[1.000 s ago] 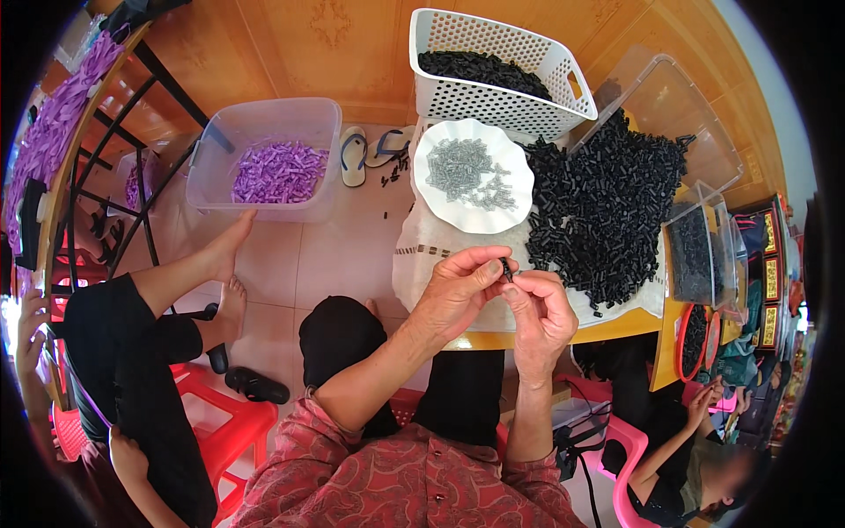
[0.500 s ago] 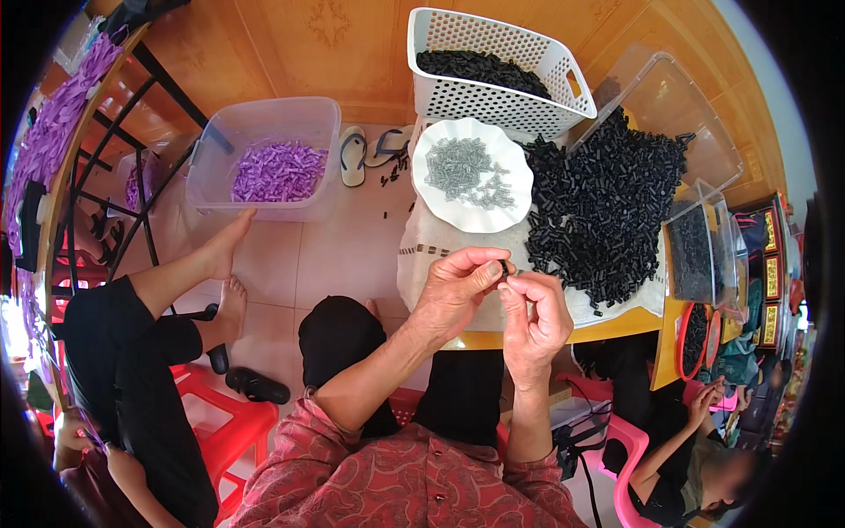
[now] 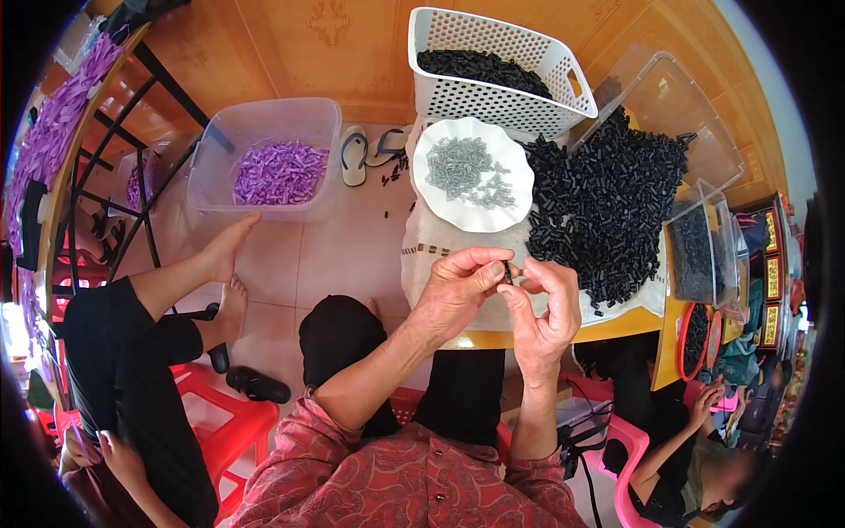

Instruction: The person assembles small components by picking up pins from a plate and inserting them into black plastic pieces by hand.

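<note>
In front of my chest, over the table's near edge, my left hand (image 3: 462, 286) pinches a small black cylindrical piece (image 3: 507, 275) between thumb and index finger. From the other side, my right hand (image 3: 544, 312) meets it with bent fingertips. Its thumb tip touches the piece's lower end and its index finger is close to the upper part. Fingers partly hide the piece. Just beyond my hands, a white scalloped plate (image 3: 484, 217) bears many small clear pieces (image 3: 462, 167). To its right spreads a large heap of similar black pieces (image 3: 607, 207).
A white perforated basket (image 3: 502, 104) with black pieces stands behind the plate. Beside the heap lies a tipped clear bin (image 3: 704, 132). On the floor at left, a translucent tub (image 3: 264, 110) holds purple pieces. Other people sit at left and lower right.
My right hand has shifted slightly to the right, and the gap between its thumb and index finger has widened. More of the black piece shows. My left hand has hardly moved.
</note>
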